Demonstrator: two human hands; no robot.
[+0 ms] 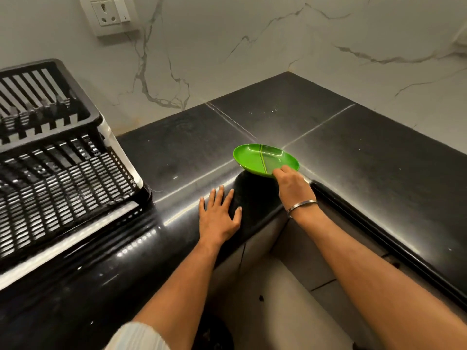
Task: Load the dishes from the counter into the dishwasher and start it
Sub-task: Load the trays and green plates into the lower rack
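At the bench [177, 152] corner, the right hand [294, 185] pinches a tilted green plate [262, 159] by its near rim. Left hand [218, 213] rests flat, fingers spread.

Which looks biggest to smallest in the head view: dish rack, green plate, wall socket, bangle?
1. Black dish rack, though it sits nearer the camera.
2. Green plate, pinched by the right hand.
3. Wall socket, farther away, so its rank against the plate is unsure.
4. Bangle.

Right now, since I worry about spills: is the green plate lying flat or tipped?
Tipped. The right hand pinches the green plate's near rim, lifting it off the counter. It looks empty.
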